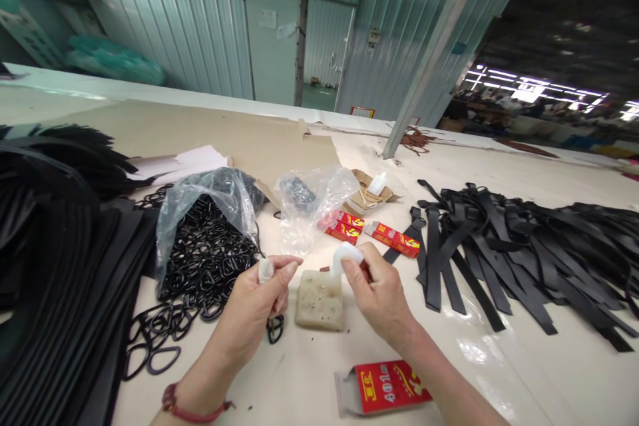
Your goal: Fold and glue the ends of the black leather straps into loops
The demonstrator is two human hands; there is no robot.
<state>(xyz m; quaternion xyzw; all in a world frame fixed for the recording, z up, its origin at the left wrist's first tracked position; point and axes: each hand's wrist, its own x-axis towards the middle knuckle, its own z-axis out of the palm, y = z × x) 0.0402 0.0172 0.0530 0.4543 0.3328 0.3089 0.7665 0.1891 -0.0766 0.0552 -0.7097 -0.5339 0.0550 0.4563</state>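
Observation:
My right hand (382,289) is closed around a small white glue bottle (346,257), tilted with its narrow end down at a yellowish block (319,306). The block is squarish, with small holes and specks on top; I cannot tell whether the bottle's tip touches it. Left of the block, my left hand (262,293) is closed, thumb against the fingers. A whitish piece (266,270) shows at its fingers; whether it is held or worn is unclear. Beside that hand, black D-rings (214,266) spill from a clear plastic bag (207,193).
Black straps lie stacked at left (64,279) and piled at right (514,246). Red boxes (394,239) lie behind my right hand; an opened red box (387,386) is near my right forearm. Another white bottle (377,184) rests in a torn carton (367,196). A post (434,53) stands beyond.

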